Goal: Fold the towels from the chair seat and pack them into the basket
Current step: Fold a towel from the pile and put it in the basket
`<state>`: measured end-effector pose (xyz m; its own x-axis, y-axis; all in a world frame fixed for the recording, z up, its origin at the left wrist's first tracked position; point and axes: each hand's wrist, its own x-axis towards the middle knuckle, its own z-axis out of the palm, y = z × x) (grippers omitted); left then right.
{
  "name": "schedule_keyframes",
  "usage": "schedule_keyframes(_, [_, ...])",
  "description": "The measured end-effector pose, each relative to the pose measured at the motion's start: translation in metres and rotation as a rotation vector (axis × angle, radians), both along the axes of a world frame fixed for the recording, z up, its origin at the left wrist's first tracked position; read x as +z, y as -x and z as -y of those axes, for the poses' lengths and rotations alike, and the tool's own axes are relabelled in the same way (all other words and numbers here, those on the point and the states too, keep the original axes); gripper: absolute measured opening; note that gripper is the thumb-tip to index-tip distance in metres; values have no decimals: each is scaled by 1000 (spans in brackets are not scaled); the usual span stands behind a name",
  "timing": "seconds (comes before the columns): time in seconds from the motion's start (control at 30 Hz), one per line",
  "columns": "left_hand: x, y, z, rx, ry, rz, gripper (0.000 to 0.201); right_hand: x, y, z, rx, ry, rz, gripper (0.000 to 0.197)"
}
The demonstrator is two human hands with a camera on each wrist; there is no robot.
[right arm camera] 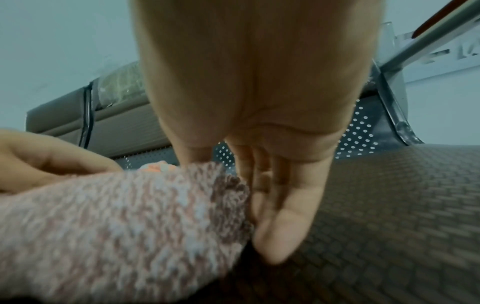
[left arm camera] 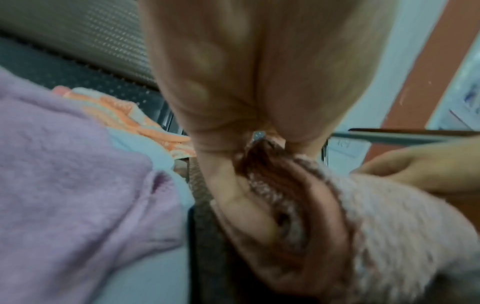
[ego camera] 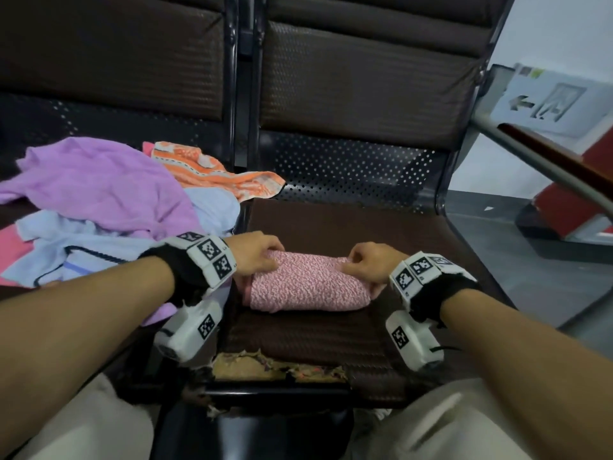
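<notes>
Gripping the folded pink towel (ego camera: 306,287) at both short ends, you are holding it flat on the brown chair seat (ego camera: 398,234), its long axis running straight between your hands. Your left hand (ego camera: 257,257) is curling over the left end, thumb tucked beneath; your right hand (ego camera: 366,265) is pinching the right end, equally near. Both wrists are angling inward. Left of this towel, the unfolded towels (ego camera: 96,180) are waiting in a heap. No basket is showing, so I cannot tell which way you will be carrying it.
</notes>
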<state>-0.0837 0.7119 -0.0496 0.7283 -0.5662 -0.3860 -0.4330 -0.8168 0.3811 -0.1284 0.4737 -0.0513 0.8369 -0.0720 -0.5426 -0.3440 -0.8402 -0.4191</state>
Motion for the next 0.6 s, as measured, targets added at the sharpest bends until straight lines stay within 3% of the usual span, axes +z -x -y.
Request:
schedule_keyframes(0.1, [-4,2,-5,-74,-115,50,44,-3,-1,-5,26,183,-88,71])
schedule_keyframes(0.17, [-3,4,-6,-91,-136,44,44,-5,0,-8,-9,131,-138,81])
schedule_keyframes(0.3, [-3,12,-4,-101,-76,-18,37,0,8,-8,-11,-14,-140,80])
schedule_keyframes(0.43, [7,25,-5,-139,-121,-6,39,12,18,-8,15,-39,31,83])
schedule_keyframes(0.5, [16,27,-6,-150,-55,38,55,22,24,-14,17,-75,180,76])
schedule_keyframes(0.6, [40,37,-5,-68,274,-37,114,48,35,-33,113,-166,419,49])
